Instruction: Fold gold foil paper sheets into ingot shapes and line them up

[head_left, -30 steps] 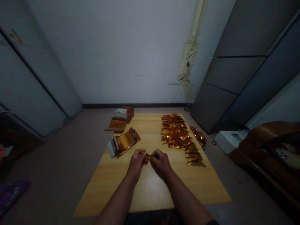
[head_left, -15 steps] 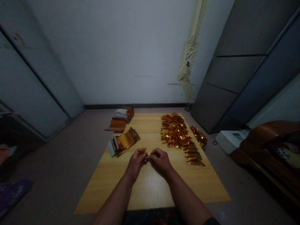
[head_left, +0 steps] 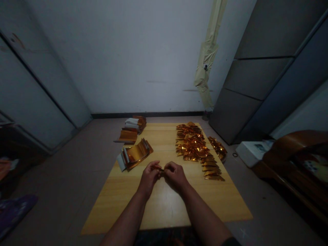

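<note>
Over the middle of the wooden table (head_left: 164,205), my left hand (head_left: 150,176) and my right hand (head_left: 175,174) meet, fingertips nearly touching. Both are closed in a pinch on a small piece of gold foil paper (head_left: 161,170), mostly hidden by the fingers. Left of my hands lies a curled stack of gold foil paper sheets (head_left: 137,153) with pale backs. To the right are a heap of folded gold foil pieces (head_left: 192,141) and, nearer me, a row of folded foil pieces (head_left: 212,169) overlapping one another.
More foil sheets (head_left: 130,131) sit at the table's far left corner. Beyond its right edge a container of folded foil (head_left: 217,148) stands low. A white box (head_left: 251,153) and a carved wooden seat (head_left: 292,164) are at right, near a grey refrigerator (head_left: 246,82). A wall (head_left: 143,58) rises behind.
My hands stay together in nearly the same place, with slight finger movement on the foil. The camera view has shifted a little; the stacks and folded pieces lie as before.
</note>
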`<state>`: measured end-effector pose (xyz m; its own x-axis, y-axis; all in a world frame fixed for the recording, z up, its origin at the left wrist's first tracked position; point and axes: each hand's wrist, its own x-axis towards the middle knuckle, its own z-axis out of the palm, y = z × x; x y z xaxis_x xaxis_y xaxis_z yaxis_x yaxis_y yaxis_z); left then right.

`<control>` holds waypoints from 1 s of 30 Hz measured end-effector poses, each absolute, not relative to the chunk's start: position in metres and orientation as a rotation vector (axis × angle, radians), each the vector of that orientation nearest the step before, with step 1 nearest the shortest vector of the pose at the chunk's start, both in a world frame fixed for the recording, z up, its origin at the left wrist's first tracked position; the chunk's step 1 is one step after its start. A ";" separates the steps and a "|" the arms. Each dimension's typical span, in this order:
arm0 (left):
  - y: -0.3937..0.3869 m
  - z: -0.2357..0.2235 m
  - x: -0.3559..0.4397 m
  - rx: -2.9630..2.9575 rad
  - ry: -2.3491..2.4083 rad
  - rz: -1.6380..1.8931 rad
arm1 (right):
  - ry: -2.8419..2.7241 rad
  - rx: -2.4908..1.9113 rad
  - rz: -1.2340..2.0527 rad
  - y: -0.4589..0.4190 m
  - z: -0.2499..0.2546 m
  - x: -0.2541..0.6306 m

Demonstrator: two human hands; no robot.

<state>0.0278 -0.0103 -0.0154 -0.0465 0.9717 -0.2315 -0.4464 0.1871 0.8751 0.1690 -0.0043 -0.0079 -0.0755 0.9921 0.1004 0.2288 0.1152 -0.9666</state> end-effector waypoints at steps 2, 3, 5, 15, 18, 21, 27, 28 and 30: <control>-0.011 -0.014 0.029 0.671 1.031 1.295 | -1.540 -1.266 0.994 -0.004 -0.008 0.169; -0.011 -0.014 0.029 0.671 1.031 1.297 | -1.580 -1.261 0.960 -0.005 -0.008 0.169; -0.012 -0.013 0.031 0.671 1.034 1.312 | -1.646 -1.252 0.902 -0.005 -0.007 0.170; -0.015 -0.012 0.032 0.703 1.023 1.309 | -1.615 -1.268 0.914 -0.004 -0.008 0.170; -0.014 -0.013 0.031 0.744 1.058 1.292 | -1.563 -1.263 0.942 -0.003 -0.009 0.171; -0.014 -0.013 0.031 0.750 1.053 1.288 | -1.537 -1.275 0.954 -0.002 -0.010 0.172; -0.015 -0.008 0.032 0.750 1.046 1.284 | -1.554 -1.282 0.931 -0.002 -0.011 0.172; -0.015 -0.007 0.033 0.762 1.060 1.292 | -1.566 -1.287 0.916 -0.002 -0.011 0.171; -0.014 -0.008 0.034 0.801 1.100 1.310 | -1.590 -1.301 0.881 -0.002 -0.010 0.171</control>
<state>0.0342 -0.0137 -0.0080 -0.0769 0.9829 -0.1674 -0.3347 0.1327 0.9329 0.1706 -0.0022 -0.0104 -0.0687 0.9796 0.1890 0.3594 0.2011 -0.9113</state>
